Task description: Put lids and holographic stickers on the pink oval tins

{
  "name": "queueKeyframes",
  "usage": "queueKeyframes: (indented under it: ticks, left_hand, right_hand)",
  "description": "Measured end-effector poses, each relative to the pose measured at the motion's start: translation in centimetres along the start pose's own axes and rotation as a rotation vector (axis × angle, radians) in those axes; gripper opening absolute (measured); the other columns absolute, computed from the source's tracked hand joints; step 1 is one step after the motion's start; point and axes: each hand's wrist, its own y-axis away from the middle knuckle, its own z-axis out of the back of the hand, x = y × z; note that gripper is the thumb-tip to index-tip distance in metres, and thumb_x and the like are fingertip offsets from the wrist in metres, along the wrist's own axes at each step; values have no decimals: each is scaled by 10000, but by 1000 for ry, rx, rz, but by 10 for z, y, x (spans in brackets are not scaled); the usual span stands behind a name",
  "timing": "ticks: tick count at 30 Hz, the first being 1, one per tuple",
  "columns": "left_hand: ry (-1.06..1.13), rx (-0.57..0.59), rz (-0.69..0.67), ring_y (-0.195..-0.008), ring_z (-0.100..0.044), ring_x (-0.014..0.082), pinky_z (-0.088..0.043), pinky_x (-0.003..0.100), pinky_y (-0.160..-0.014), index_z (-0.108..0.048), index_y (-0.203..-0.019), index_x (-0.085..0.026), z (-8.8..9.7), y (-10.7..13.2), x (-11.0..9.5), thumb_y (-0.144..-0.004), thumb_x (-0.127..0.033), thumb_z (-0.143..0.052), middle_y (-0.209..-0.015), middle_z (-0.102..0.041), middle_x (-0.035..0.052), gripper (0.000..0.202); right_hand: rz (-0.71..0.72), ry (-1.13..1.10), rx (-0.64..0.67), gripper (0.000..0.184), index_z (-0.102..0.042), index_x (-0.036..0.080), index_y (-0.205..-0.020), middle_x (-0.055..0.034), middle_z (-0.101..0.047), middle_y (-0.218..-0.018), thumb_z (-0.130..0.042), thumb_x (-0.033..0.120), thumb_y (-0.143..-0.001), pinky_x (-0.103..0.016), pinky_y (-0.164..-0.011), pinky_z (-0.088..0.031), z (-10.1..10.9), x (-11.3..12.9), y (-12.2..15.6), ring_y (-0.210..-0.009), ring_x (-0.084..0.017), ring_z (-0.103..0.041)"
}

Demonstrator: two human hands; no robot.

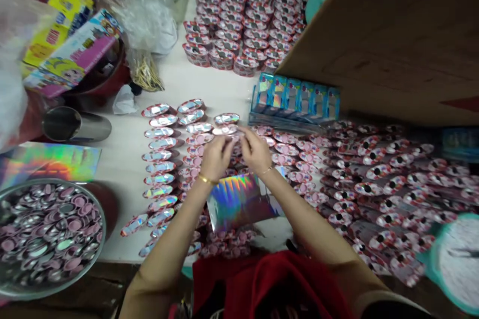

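Near the middle of the tabletop (175, 82), fitting the shiny ovals seems best done with light, even fingertip pressure, centred within the red rim, without nudging the neighbouring containers (192, 117). The left hand (216, 157) and right hand (256, 149) are close together, fingers narrowed; blur hides whether they grip anything. One silver-topped oval container (224, 130) stands just at their far side, and a rainbow-sheened sheet (241, 204) lies nearer, between the forearms.
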Motion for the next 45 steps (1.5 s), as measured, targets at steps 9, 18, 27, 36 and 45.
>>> queueKeyframes:
  ticks: [9, 18, 27, 36, 45]
  left_hand:
    - [-266, 290, -126, -846, -583, 187, -348, 362, -825, -641, -926, -212, -33, 93, -32, -966, -328, -391, -855, -667, 45, 278]
    - [-447, 55, -367, -1005, -527, 236, -347, 391, -806, -669, -1015, -243, -46, 81, -42, -904, -219, -505, -1098, -662, 71, 200]
    - [-174, 106, -419, -984, -545, 214, -407, 376, -826, -606, -927, -198, -39, 139, -56, -891, -231, -514, -1059, -632, 93, 104]
    - [-409, 88, -237, -951, -566, 241, -420, 374, -822, -386, -1412, -147, -37, 92, -53, -913, -204, -427, -1014, -648, 122, 505]
    - [-458, 172, -373, -1129, -568, 228, -403, 397, -986, -323, -1461, -178, -52, 119, -41, -887, -77, -390, -1066, -667, 108, 586]
  right_hand:
    - [98, 330, 223, 280, -642, 180, -1031, -98, -665, -1021, -415, 331, -970, -395, -938, -317, 65, -27, 108, -990, -224, -542]
    - [-54, 384, 482, 339, -631, 184, -927, -78, -681, -930, -332, 325, -1002, -292, -762, -299, 63, -30, 92, -918, -196, -572]
    - [-61, 460, 496, 338, -640, 173, -980, -92, -690, -992, -330, 308, -999, -315, -772, -280, 65, -45, 84, -960, -217, -570]
    - [47, 435, 439, 318, -631, 165, -916, -86, -691, -944, -352, 295, -998, -320, -773, -264, 66, -42, 89, -928, -209, -558]
    - [15, 413, 387, 313, -651, 170, -905, -80, -685, -882, -373, 287, -989, -310, -752, -284, 55, -54, 90, -888, -194, -566]
